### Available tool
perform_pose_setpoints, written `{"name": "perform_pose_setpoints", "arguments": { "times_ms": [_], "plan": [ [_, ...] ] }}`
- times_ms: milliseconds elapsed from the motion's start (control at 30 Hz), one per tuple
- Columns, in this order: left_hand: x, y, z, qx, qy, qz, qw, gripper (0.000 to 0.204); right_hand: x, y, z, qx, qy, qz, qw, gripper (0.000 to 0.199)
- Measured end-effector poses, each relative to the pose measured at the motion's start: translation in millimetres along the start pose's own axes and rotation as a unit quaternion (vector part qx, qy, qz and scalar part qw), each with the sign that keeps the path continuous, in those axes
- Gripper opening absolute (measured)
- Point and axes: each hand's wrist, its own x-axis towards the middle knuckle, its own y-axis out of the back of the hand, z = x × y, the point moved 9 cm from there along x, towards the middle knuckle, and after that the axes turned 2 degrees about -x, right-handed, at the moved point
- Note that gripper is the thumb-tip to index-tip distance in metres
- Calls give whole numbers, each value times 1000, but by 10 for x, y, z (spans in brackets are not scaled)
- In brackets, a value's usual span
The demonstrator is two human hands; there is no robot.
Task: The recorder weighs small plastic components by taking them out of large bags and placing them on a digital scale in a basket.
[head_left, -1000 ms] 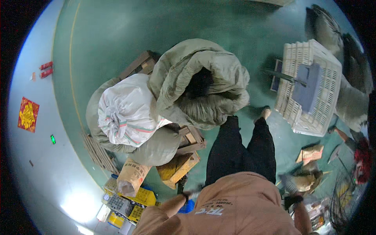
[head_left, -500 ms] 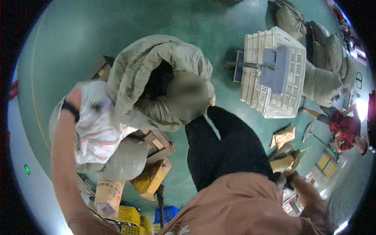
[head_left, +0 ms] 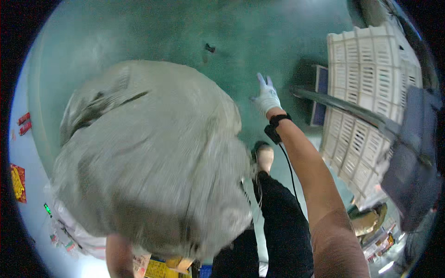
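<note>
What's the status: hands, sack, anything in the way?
Right hand gloved, open, held out over the green floor, empty. Left hand hidden behind the big grey sack, which fills the left of view, blurred. White crates stacked to the right, apart from the hand.

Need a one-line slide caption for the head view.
Large grey woven sack fills the left of the frame above a green floor; gloved right hand stretches out open toward stacked white plastic crates.

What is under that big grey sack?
Under the big grey sack only a forearm, yellow boxes and white bag edges peek out. The rest is covered.
</note>
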Motion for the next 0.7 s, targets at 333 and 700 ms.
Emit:
{"name": "perform_pose_setpoints", "arguments": {
  "times_ms": [333, 700],
  "plan": [
    [8, -65, -46, 31, 13, -34, 999, 25, 2113, -684, -2185, -178, 319, 88, 927, 56],
    [-98, 22, -200, 27, 2, -69, 997, 26, 1467, -1374, -1207, -121, 246, -31, 961, 29]
  ]
}}
